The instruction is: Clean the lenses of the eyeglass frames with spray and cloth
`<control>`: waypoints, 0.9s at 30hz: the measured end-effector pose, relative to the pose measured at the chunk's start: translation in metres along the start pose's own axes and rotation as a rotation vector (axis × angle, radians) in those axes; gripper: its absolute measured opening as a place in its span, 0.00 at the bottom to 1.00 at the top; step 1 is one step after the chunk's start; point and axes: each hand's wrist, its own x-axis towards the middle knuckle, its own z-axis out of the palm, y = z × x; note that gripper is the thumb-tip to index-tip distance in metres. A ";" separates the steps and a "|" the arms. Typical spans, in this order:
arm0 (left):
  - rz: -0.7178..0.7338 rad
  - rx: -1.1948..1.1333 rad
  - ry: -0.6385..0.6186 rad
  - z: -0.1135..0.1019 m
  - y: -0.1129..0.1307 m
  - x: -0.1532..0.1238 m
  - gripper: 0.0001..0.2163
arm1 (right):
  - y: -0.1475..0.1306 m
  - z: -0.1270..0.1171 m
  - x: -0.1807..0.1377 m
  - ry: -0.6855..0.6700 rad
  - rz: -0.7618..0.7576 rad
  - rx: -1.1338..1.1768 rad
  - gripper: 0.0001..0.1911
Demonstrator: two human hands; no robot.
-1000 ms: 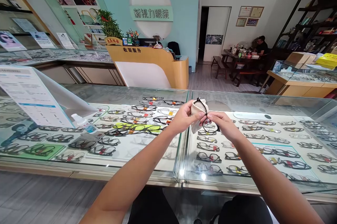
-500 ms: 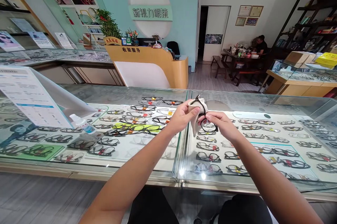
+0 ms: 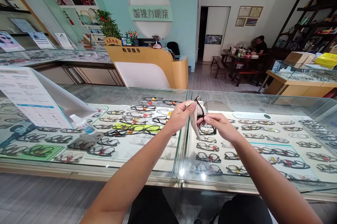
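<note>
My left hand (image 3: 180,116) pinches a pale cleaning cloth (image 3: 194,120) that wraps one lens of a pair of dark-framed eyeglasses (image 3: 215,129). One corner of the cloth hangs down below the thumb. My right hand (image 3: 219,123) is closed on the frame near its middle, and the other lens rim shows below its fingers. Both hands are held above the glass display case (image 3: 181,178), over the seam between its two sections. Inside the case lie rows of eyeglasses (image 3: 207,156). The fingers behind the cloth are hidden.
On the left of the glass top stand a folded sign (image 3: 31,97) and a small white spray bottle (image 3: 83,124). Beyond are a wooden cashier counter (image 3: 150,66), more display cases and a table (image 3: 240,54) where a person (image 3: 262,46) sits.
The left thumb has shifted slightly left and up on the cloth. The cloth has changed its folds, with its hanging corner lower, and the glasses have tilted a little.
</note>
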 end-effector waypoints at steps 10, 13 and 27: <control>-0.062 -0.120 -0.068 0.010 -0.010 -0.007 0.23 | 0.008 0.001 0.002 -0.058 -0.030 0.021 0.24; -0.053 -0.120 -0.040 0.012 -0.005 -0.007 0.24 | 0.007 0.003 0.001 -0.086 -0.029 -0.019 0.23; -0.059 -0.132 -0.060 0.006 -0.006 -0.004 0.24 | 0.001 -0.003 0.000 -0.026 -0.029 0.021 0.23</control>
